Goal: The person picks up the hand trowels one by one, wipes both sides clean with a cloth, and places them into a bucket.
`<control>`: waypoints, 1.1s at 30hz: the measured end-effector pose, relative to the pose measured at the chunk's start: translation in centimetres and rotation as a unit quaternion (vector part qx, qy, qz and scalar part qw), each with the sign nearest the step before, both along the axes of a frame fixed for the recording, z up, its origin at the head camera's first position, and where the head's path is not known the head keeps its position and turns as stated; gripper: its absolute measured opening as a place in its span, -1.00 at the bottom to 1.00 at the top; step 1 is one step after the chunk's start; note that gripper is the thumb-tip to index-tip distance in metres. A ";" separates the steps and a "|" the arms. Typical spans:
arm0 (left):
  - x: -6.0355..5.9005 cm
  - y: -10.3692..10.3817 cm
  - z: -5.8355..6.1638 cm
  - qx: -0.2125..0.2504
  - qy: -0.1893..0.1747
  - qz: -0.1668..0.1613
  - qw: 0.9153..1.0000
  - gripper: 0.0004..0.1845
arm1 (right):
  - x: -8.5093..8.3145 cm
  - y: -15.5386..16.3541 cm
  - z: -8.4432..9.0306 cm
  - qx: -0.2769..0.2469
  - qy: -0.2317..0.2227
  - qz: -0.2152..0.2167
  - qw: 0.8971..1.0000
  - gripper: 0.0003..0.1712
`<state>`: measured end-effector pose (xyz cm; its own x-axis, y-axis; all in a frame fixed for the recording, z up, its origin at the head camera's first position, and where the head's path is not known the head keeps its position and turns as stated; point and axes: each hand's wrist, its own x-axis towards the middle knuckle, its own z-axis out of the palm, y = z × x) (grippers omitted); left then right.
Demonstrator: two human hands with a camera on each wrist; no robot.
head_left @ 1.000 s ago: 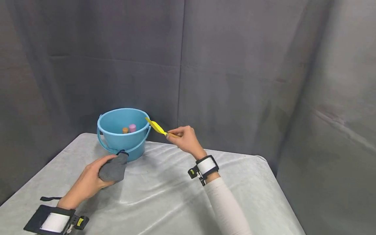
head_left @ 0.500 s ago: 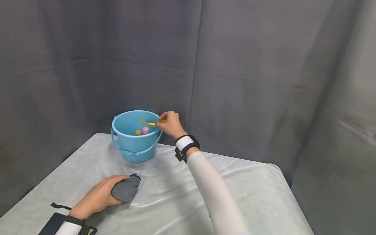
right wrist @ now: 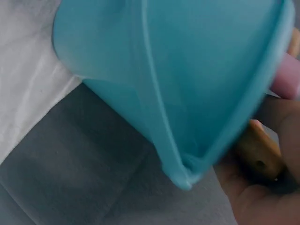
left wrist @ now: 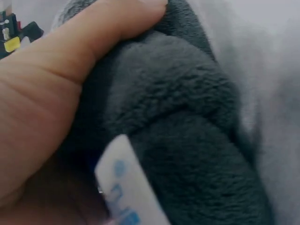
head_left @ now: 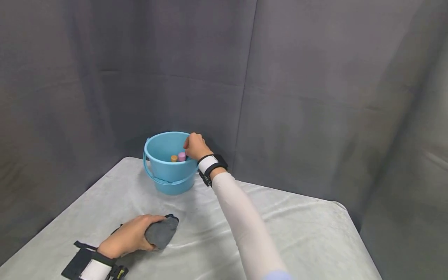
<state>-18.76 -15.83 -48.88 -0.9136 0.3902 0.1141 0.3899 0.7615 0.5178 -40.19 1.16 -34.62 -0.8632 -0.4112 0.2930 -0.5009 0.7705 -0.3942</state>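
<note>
My right hand (head_left: 194,146) is over the far right rim of the blue bucket (head_left: 168,177), its fingers curled on a wooden handle (right wrist: 259,152) that points down into it — the rest of this tool is hidden. My left hand (head_left: 131,236) is well in front of the bucket, gripping a grey cloth (head_left: 161,232) on the table (head_left: 297,233). A white label (left wrist: 124,187) on the cloth has blue print — too blurred to read.

Table (head_left: 287,229) w/ crinkled white cover: blue bucket (head_left: 167,177) at back, grey cloth (head_left: 161,233) near front.
</note>
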 end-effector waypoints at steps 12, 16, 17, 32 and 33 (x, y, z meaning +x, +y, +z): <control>-0.7 1.2 -0.3 -0.002 -0.023 -0.004 1.000 -0.11 | 0.0 1.7 -1.2 0.050 -0.046 0.033 0.997 -0.55; -1.3 1.2 -0.5 0.000 -0.052 -0.005 0.999 -0.03 | 2.0 4.3 -1.1 -0.003 0.008 0.033 0.999 -0.87; -1.4 1.3 -0.6 0.000 -0.060 0.001 0.998 0.00 | 2.7 5.2 -1.2 -0.025 0.031 0.029 0.999 -0.83; -0.1 6.0 1.1 0.008 0.301 0.021 0.953 -0.27 | 15.5 19.5 -10.5 -0.126 0.112 -0.069 0.983 -0.91; -0.3 6.6 1.3 0.008 0.300 0.025 0.954 -0.26 | 16.0 19.7 -11.3 -0.118 0.107 -0.077 0.984 -0.88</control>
